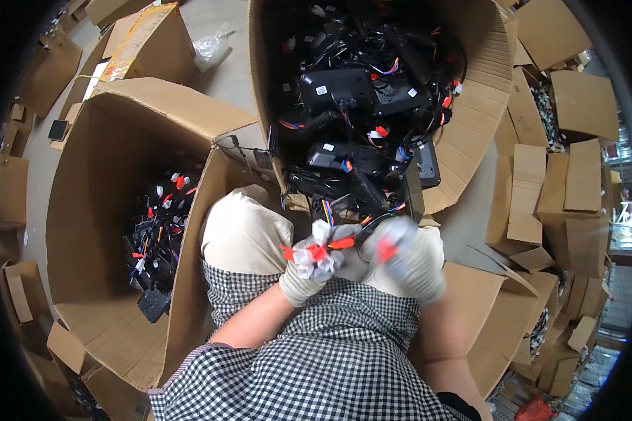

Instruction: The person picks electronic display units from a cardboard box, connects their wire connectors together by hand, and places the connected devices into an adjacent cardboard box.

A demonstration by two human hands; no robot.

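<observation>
My left hand [303,282], in a pale striped work glove, is closed around a bunch of white and red plug connectors [320,253] in front of my lap. To its right, my gloved right hand [416,270] is smeared by motion. A blurred red piece [386,248] shows at its fingers, but whether they grip it is unclear. Just beyond both hands, coloured wires [328,210] run toward a big cardboard box [481,91]. It holds a heap of black wired units, among them a flat black display-like housing [337,90].
At my left stands another deep carton [84,210] with a tangle of black wired parts [160,235] inside. More open cartons [576,203] crowd the right side. A clear plastic bag [213,48] lies on the floor beyond a taped carton [154,49].
</observation>
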